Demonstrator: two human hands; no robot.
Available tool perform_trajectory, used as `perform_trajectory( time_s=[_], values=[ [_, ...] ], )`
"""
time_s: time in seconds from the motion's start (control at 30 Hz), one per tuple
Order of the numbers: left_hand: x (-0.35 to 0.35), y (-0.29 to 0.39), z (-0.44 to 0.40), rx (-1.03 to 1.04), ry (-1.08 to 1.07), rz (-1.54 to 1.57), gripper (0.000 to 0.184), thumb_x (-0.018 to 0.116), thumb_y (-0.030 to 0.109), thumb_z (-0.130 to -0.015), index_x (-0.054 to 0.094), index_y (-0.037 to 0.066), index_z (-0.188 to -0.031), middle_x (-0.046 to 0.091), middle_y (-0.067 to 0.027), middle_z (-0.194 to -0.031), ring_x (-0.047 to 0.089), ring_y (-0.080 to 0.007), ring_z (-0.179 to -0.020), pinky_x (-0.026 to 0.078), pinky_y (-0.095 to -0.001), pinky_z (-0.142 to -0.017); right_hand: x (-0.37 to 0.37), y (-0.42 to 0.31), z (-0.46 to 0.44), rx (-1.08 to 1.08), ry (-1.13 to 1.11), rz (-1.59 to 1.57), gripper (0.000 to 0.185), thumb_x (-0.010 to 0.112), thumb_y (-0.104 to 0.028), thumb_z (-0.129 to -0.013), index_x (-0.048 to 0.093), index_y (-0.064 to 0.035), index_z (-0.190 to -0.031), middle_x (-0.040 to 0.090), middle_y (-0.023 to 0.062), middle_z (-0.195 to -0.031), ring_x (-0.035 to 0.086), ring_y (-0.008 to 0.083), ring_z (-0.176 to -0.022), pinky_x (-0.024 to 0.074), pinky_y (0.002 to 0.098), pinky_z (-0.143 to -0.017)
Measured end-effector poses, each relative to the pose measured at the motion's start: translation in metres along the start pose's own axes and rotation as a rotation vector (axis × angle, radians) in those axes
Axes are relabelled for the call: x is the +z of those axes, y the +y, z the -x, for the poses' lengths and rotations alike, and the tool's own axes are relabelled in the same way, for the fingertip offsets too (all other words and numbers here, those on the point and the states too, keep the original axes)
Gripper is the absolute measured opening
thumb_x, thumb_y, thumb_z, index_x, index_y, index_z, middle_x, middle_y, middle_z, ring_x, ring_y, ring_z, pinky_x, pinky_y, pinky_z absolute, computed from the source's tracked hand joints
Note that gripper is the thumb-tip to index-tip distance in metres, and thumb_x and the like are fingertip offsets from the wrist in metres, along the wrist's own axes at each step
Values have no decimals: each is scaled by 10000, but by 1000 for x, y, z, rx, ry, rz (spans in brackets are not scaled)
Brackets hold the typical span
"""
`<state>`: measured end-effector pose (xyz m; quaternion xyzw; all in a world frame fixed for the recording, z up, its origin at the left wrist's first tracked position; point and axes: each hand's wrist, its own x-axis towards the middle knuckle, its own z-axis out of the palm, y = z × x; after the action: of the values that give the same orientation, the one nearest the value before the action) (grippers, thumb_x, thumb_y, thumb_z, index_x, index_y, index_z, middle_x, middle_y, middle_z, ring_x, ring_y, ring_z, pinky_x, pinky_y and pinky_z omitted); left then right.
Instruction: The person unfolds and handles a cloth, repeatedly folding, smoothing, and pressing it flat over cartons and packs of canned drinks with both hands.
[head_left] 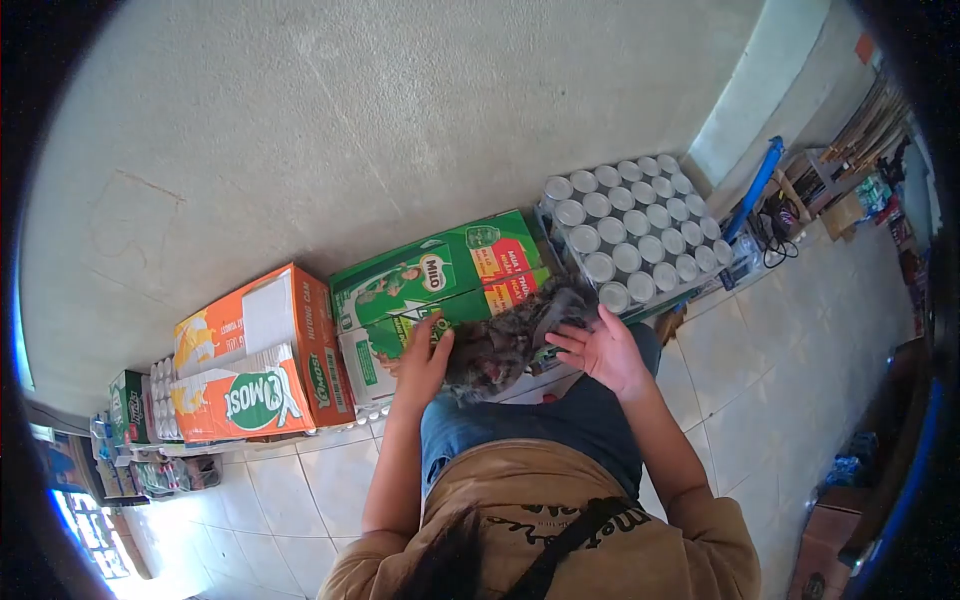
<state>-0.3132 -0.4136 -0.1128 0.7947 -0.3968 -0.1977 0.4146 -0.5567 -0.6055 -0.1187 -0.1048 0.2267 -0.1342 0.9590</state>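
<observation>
A dark, fluffy, furry thing (pixel 505 345) lies between my hands, over the front edge of a green Milo box (pixel 405 285); I cannot make out exactly what it is. On its left side, my left hand (pixel 425 362) rests against the box with thumb and fingers apart. My right hand (pixel 602 352) is at the right end of the dark thing, palm up, with its fingers spread and nothing gripped. Behind my right hand stands a pack of silver-topped cans (pixel 635 235).
An orange Yomost box (pixel 250 360) stands left of the green box, with more cans (pixel 162 400) beyond it. A grey wall (pixel 330 130) rises behind. Blue tubing (pixel 757 185) and cables stand at the right. Tiled floor (pixel 745 400) lies below.
</observation>
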Motion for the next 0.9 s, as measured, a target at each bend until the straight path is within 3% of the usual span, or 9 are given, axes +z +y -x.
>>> perform_trajectory(
  time_s=[0.1, 0.13, 0.2, 0.23, 0.33, 0.53, 0.63, 0.77, 0.9],
  values=[
    [-9, 12, 10, 78, 128, -372, 470, 606, 314, -883, 509, 108, -1295, 453, -209, -1338, 463, -393, -1186, 373, -421, -1008, 2, 11, -2, -89, 65, 246, 667, 499, -458, -939, 297, 9, -1370, 531, 223, -1234, 555, 383, -1138, 532, 433, -826],
    [-14, 13, 12, 139, 129, -458, 482, 621, 319, -869, 513, 118, -1294, 457, -200, -1341, 462, -389, -1184, 380, -429, -1000, 11, 16, -1, -183, 198, 569, 650, 527, -403, -938, 280, 8, -1376, 526, 214, -1237, 558, 376, -1136, 527, 421, -833],
    [-15, 18, 12, 169, 66, -403, 497, 636, 320, -853, 516, 116, -1290, 463, -197, -1333, 470, -386, -1173, 384, -437, -995, 16, 27, -3, -433, 320, 1089, 661, 599, -238, -911, 224, -19, -1409, 506, 209, -1257, 587, 374, -1071, 505, 394, -847],
    [-14, 20, 13, 204, 3, -340, 513, 651, 322, -837, 519, 114, -1287, 469, -194, -1324, 478, -382, -1161, 387, -445, -989, 18, 30, -3, -430, 316, 1086, 661, 599, -238, -911, 224, -19, -1409, 506, 209, -1257, 587, 374, -1071, 505, 394, -847],
    [-2, 19, 14, 230, 15, -400, 580, 681, 288, -809, 477, 107, -1322, 492, -193, -1291, 479, -382, -1159, 398, -445, -977, 26, 36, -11, -1150, 337, 1792, 627, 623, -162, -867, 311, -63, -1402, 510, 215, -1136, 556, 368, -932, 469, 399, -838],
    [7, -4, 7, 122, 131, -297, 634, 704, 199, -790, 433, 91, -1354, 553, -202, -1169, 542, -364, -1042, 441, -415, -905, 50, 26, 4, -1112, 388, 1851, 452, 618, -87, -844, 495, -59, -1279, 425, 146, -868, 491, 315, -773, 427, 411, -703],
    [5, -19, 7, 59, 111, -174, 621, 713, 170, -778, 455, 75, -1335, 595, -164, -1003, 585, -290, -879, 473, -364, -799, 66, 9, 10, -1230, 373, 1848, 383, 600, -60, -846, 545, -58, -1224, 455, 144, -893, 506, 310, -791, 434, 395, -719],
    [4, -15, 7, -51, -5, -58, 623, 726, 151, -756, 477, 80, -1322, 586, -87, -767, 558, -185, -687, 471, -305, -674, 40, 0, -32, -1116, 59, 1881, 474, 560, 10, -794, 512, -62, -1260, 538, 175, -1165, 536, 377, -1026, 447, 423, -902],
    [6, -10, 4, 48, -178, -43, 443, 706, 135, -750, 589, 55, -1170, 600, -88, -767, 592, -211, -705, 476, -309, -681, 15, 12, -63, -985, 164, 2207, 516, 601, -60, -734, 535, -81, -1245, 516, 146, -1061, 497, 342, -994, 458, 427, -842]
  ],
)
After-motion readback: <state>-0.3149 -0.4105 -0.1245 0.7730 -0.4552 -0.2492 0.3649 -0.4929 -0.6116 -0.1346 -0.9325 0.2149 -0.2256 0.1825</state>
